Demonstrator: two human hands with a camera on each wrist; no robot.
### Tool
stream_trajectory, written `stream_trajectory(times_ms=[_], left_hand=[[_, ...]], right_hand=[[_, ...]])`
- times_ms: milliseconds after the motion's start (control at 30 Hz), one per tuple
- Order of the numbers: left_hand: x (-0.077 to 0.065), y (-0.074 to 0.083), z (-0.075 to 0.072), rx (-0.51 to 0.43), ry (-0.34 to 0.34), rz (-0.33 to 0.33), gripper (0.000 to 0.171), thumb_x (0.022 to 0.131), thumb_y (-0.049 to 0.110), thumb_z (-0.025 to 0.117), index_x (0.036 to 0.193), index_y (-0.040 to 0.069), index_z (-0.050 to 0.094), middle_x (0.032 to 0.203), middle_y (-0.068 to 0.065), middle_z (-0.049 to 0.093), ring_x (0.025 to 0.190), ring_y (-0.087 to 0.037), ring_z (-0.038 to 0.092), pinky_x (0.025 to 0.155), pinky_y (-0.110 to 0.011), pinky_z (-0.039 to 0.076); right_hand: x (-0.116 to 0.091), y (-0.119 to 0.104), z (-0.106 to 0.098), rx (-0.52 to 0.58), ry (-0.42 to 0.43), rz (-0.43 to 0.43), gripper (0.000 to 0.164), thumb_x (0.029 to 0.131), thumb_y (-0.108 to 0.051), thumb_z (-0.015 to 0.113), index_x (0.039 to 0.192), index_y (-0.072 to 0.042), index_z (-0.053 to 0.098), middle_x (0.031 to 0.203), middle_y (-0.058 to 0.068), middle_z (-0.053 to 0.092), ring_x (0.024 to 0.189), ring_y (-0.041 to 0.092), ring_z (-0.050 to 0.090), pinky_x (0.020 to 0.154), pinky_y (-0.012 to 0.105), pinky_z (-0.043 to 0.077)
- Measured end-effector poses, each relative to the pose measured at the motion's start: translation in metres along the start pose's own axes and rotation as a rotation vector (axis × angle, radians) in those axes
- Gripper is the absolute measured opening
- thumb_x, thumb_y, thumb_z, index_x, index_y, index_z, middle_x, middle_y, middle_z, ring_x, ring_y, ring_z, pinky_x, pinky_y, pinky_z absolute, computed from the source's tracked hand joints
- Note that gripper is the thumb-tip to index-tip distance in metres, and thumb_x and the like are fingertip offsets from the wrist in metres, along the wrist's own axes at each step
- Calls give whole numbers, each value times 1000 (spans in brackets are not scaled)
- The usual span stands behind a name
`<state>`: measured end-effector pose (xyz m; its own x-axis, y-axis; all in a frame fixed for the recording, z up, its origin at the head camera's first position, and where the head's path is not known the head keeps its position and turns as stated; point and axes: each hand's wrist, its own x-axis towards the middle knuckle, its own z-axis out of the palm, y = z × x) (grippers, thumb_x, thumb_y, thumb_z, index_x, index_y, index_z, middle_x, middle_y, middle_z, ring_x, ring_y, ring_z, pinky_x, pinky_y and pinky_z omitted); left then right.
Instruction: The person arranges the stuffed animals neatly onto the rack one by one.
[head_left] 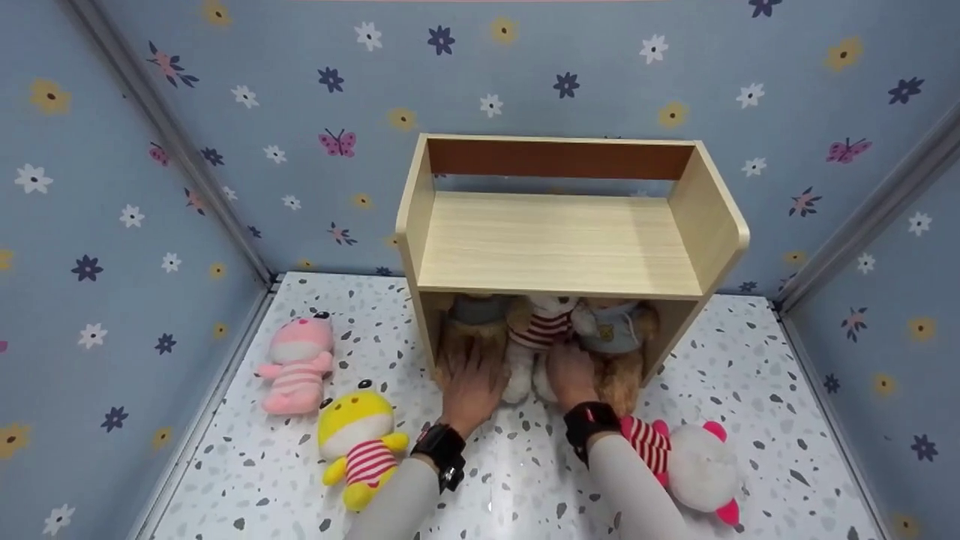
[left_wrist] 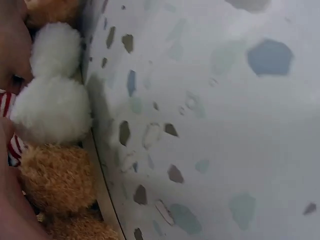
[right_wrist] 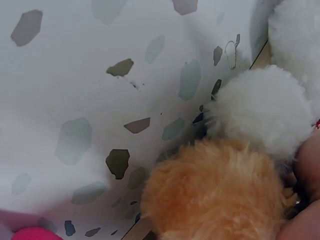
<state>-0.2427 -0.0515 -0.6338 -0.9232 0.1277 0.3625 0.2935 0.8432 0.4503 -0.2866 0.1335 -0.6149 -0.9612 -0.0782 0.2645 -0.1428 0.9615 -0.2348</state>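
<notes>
Three plush bears sit side by side in the lower compartment of a wooden shelf (head_left: pixel 559 240). The left brown bear (head_left: pixel 480 330) wears a grey top, the middle white bear (head_left: pixel 541 330) a red-striped one, and the right brown bear (head_left: pixel 613 334) a light blue-grey hoodie. My left hand (head_left: pixel 472 386) rests on the left bear's lower body, fingers extended. My right hand (head_left: pixel 574 373) reaches between the white bear and the hoodie bear; its fingertips are hidden. White feet (left_wrist: pixel 55 107) and a brown foot (right_wrist: pixel 215 195) fill the wrist views beside the hands.
A pink plush toy (head_left: pixel 298 367) and a yellow plush toy (head_left: pixel 360 442) lie on the speckled floor at left. A white plush toy with pink ears (head_left: pixel 701 466) lies by my right forearm. Flowered walls (head_left: pixel 525 67) enclose the space.
</notes>
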Motion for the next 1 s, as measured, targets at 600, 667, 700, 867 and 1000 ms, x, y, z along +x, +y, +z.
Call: stream_trajectory(times_ms=[600, 667, 700, 867, 1000], left_hand=[[-7, -17, -1, 74, -44, -10, 58, 107, 43, 49, 157, 15, 46, 163, -21, 37, 150, -47, 28, 113, -78, 13], [-9, -11, -7, 75, -72, -21, 58, 107, 46, 48, 157, 16, 46, 163, -21, 35, 151, -46, 27, 113, -79, 12], [-11, -8, -10, 70, -84, -28, 59, 107, 46, 49, 157, 15, 47, 163, -21, 35, 151, -46, 27, 113, -80, 12], [-18, 8, -24, -8, -106, -46, 60, 105, 41, 57, 155, 9, 48, 162, -24, 35, 149, -48, 30, 109, -83, 17], [-24, 13, -31, -95, -140, -26, 60, 105, 38, 60, 154, 5, 48, 160, -26, 39, 146, -48, 35, 108, -79, 27]], right_hand=[[-36, 2, -19, 128, 160, -224, 8, 93, -6, 71, 97, 1, 73, 91, 22, 68, 78, 41, 65, 63, 56, 54], [-42, 7, -24, 176, 177, -214, 15, 92, -6, 70, 105, 0, 75, 101, 20, 71, 88, 40, 67, 69, 56, 55], [-46, 9, -27, 199, 183, -210, 17, 92, -5, 69, 107, -1, 76, 105, 19, 71, 91, 39, 68, 72, 55, 56], [-60, 20, -44, 266, 214, -243, 20, 90, -2, 71, 109, 3, 74, 112, 19, 71, 99, 36, 69, 81, 51, 58], [-70, 35, -57, 271, 229, -312, 25, 86, -3, 74, 111, 2, 73, 119, 21, 70, 112, 42, 65, 96, 58, 52]])
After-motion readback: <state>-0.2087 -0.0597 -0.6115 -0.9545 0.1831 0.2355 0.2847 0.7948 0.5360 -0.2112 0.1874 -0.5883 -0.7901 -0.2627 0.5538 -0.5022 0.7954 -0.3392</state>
